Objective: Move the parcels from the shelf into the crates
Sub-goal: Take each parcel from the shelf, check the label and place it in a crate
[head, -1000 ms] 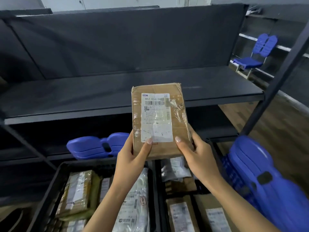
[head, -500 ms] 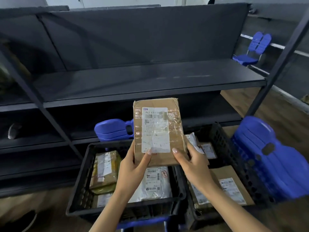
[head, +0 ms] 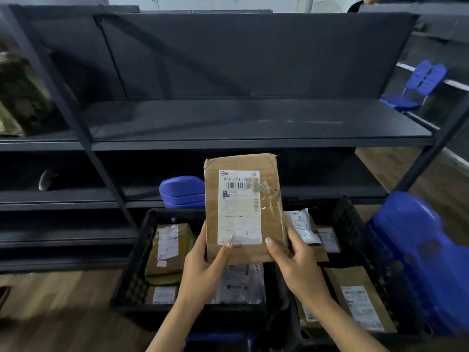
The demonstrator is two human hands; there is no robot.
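Note:
I hold a flat brown cardboard parcel [head: 269, 199] with a white shipping label upright in front of me, above two black crates. My left hand [head: 203, 270] grips its lower left corner, thumb on the label. My right hand [head: 297, 265] grips its lower right corner, thumb on the front. Below it, the left crate [head: 132, 270] holds several taped parcels and a grey mailer bag. The right crate [head: 355, 224] holds brown parcels with labels. The dark shelf [head: 253, 123] behind stands bare at mid height.
Stacked blue plastic chair seats [head: 421, 255] stand right of the crates, and another blue stack [head: 182, 191] lies on the lower shelf behind the parcel. A blue chair [head: 416, 85] stands far right. A camouflage bundle [head: 20, 97] sits on the shelf at far left. The floor is wooden.
The view has pulled back and tilted down, so both crates now show in full below the parcel. Both hands keep the same hold on the parcel, which sits lower against the shelf.

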